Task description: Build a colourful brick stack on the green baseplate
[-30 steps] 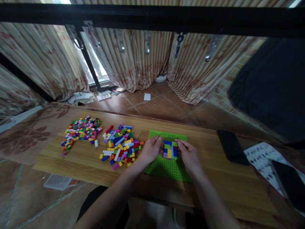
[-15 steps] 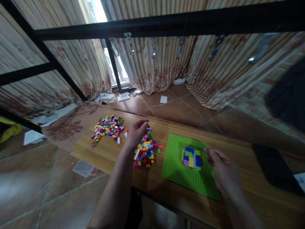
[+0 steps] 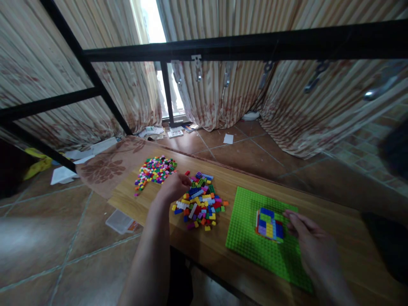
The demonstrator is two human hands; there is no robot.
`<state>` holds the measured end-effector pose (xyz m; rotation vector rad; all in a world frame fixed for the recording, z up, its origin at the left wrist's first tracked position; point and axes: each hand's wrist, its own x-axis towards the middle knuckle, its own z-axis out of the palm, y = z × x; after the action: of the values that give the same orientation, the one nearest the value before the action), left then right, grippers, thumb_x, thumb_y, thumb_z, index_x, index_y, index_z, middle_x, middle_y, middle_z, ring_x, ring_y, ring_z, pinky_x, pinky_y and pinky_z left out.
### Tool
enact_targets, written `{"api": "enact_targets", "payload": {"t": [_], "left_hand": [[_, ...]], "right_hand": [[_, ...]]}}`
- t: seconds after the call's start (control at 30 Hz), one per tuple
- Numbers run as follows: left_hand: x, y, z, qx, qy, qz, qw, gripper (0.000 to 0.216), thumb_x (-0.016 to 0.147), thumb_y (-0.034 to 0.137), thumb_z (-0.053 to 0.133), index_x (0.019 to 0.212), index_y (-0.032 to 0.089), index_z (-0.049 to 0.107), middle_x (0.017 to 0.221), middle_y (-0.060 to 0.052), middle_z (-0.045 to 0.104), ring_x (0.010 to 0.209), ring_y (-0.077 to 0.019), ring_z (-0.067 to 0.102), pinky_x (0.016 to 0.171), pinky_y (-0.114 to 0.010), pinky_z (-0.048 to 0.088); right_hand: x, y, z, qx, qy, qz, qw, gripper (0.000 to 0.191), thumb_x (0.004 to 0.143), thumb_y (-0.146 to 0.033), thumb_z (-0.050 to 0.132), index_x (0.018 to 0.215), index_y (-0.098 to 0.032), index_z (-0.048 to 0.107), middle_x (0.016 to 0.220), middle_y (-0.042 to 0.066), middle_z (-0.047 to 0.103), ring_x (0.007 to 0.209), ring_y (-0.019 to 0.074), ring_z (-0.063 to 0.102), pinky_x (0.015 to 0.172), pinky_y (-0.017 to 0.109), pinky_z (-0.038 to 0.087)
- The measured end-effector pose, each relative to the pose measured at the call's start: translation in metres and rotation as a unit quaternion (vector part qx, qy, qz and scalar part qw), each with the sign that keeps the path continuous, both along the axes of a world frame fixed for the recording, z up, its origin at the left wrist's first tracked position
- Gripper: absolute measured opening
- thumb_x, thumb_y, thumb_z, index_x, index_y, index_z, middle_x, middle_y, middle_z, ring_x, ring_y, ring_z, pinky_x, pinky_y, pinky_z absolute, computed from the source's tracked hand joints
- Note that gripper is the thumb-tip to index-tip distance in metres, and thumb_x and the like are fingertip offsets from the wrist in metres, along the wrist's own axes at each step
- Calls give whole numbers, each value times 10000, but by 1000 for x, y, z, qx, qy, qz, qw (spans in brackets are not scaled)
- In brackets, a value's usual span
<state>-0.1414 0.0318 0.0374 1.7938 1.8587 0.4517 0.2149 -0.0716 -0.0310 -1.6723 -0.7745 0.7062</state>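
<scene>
My left hand (image 3: 175,187) is at the left back edge of a pile of larger toy building bricks (image 3: 202,206), its fingers curled and pointing right. Whatever its fingertips hold, if anything, is hidden. On a green studded baseplate (image 3: 244,242) sits a low, blocky build (image 3: 269,224) of blue, yellow, lilac, red and green bricks. My right hand (image 3: 314,236) hovers at the right side of this build, thumb and fingers pinched together. Anything in that pinch is too small or blurred to make out.
A second pile of smaller bricks (image 3: 156,170) lies further left on the wooden table (image 3: 127,195). A dark flat object (image 3: 384,242) rests at the right end. Beyond are a black metal frame (image 3: 223,50) with hanging clips and striped curtains. A clear plastic box (image 3: 119,222) is on the floor.
The view has swung left, shifting the scene rightward. My left hand has moved left across the larger-brick pile, uncovering more of it. My right hand remains beside the build.
</scene>
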Motion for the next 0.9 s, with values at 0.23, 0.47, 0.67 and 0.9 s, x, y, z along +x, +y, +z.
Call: {"api": "enact_targets", "payload": {"t": [0.23,0.47,0.67,0.9], "left_hand": [[11,-2,5,-15,106,-11,994,249,648,164,675,845,255,797,747,-25,722,666,-173,620,577,-240,404],[13,1,2,-25,132,-4,991,229,605,196,710,807,269,789,725,-12,715,681,-177,634,567,-227,402],[19,2,3,-30,165,0,986,285,620,225,712,893,265,783,812,-34,738,712,-201,649,605,-245,427],[17,1,2,-32,163,-12,986,289,628,234,687,905,233,771,830,-51,731,739,-213,648,614,-258,425]], "right_hand": [[0,0,2,-5,8,-3,1000,338,673,-502,714,857,-222,760,933,70,754,711,172,614,657,310,500],[0,2,7,30,18,-10,999,325,666,-477,711,833,-202,762,844,64,739,644,153,563,595,295,469],[2,1,10,31,22,-12,999,327,671,-486,714,833,-206,762,830,48,736,624,131,549,585,267,453],[2,0,11,18,26,-18,999,320,657,-492,717,828,-225,760,869,41,747,646,141,554,613,281,459]]}}
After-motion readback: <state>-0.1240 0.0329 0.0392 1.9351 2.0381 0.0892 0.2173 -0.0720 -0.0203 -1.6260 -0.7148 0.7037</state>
